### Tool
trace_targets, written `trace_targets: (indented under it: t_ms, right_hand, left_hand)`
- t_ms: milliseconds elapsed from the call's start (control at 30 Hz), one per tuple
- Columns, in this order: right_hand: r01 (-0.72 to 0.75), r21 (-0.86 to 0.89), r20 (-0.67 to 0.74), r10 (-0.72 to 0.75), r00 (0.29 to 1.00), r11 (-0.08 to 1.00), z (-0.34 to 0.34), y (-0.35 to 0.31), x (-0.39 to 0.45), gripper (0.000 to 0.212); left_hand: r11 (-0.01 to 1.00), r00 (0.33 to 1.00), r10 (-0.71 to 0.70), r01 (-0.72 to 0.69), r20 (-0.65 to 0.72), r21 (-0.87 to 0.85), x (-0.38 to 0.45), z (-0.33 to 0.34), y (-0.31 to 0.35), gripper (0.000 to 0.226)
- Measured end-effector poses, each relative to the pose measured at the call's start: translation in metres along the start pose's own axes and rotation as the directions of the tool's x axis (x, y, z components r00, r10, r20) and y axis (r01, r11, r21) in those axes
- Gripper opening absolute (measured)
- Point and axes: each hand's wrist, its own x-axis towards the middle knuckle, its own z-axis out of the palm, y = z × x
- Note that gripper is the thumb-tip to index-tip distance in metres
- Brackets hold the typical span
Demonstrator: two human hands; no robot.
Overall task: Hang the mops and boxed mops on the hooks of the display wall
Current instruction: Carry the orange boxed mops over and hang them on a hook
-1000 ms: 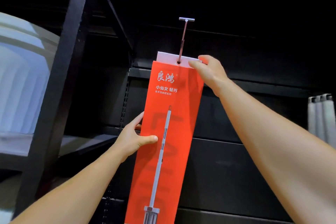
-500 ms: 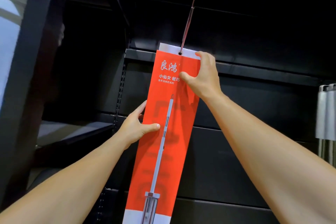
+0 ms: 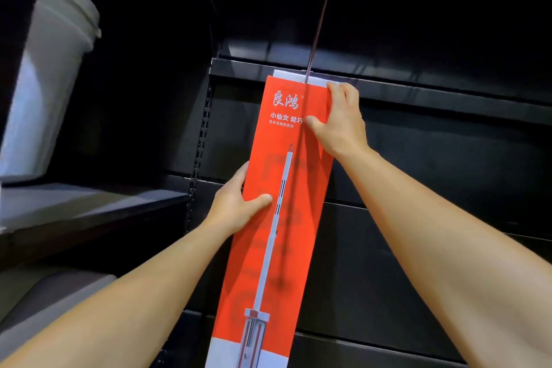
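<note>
Hanging 1 boxed mop (image 3: 277,218), both hands gripped it: left hand (image 3: 236,206) mid-edge, right hand (image 3: 340,122) near the top. The hook (image 3: 316,30) already passed through its hole, so letting go gently probably came next.

- A white plastic bucket (image 3: 56,69) stands at upper left on a dark shelf (image 3: 89,203), partly cut off by the picture's edge.
- Below that, a lower shelf (image 3: 53,287) shows a pale grey surface.
- A slotted black upright (image 3: 199,155) stands beside the shelves.
</note>
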Motion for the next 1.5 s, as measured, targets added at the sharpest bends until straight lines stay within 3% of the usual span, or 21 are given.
trace_targets:
  t_ms: [367,733,933,1167,1300,1400,1500]
  right_hand:
    - [0.055,-0.001,0.01,-0.055,0.998,0.998,0.016,0.019,0.015,0.077]
    - [0.056,0.004,0.042,-0.056,0.998,0.998,0.002,0.011,0.003,0.078]
    - [0.073,-0.07,0.165,-0.061,0.984,0.995,-0.002,0.011,0.003,0.104]
    - [0.094,-0.247,0.162,-0.055,0.985,0.964,0.004,0.011,-0.017,0.101]
    - [0.125,-0.345,0.184,-0.064,0.981,0.93,0.007,0.013,-0.039,0.101]
    - [0.149,-0.399,0.228,-0.059,0.972,0.905,0.006,0.015,-0.06,0.104]
    - [0.16,-0.457,0.279,-0.03,0.96,0.875,0.001,0.013,-0.078,0.105]
  left_hand:
    - [0.999,0.998,0.001,0.002,-0.067,0.045,0.009,0.013,-0.009,0.08]
    - [0.999,0.999,-0.011,0.013,-0.048,0.05,-0.001,0.015,-0.002,0.077]
    - [0.998,0.998,-0.06,0.06,-0.016,0.035,-0.001,0.022,0.005,0.076]
    - [0.996,0.997,-0.069,0.072,-0.042,0.061,-0.003,0.025,0.005,0.085]
    - [0.985,0.99,0.042,-0.018,-0.133,0.174,-0.011,0.022,0.012,0.096]
    - [0.938,0.991,0.108,-0.074,-0.082,0.337,-0.016,0.015,0.016,0.093]
    - [0.891,0.998,0.064,-0.045,-0.025,0.451,-0.018,0.006,0.023,0.091]
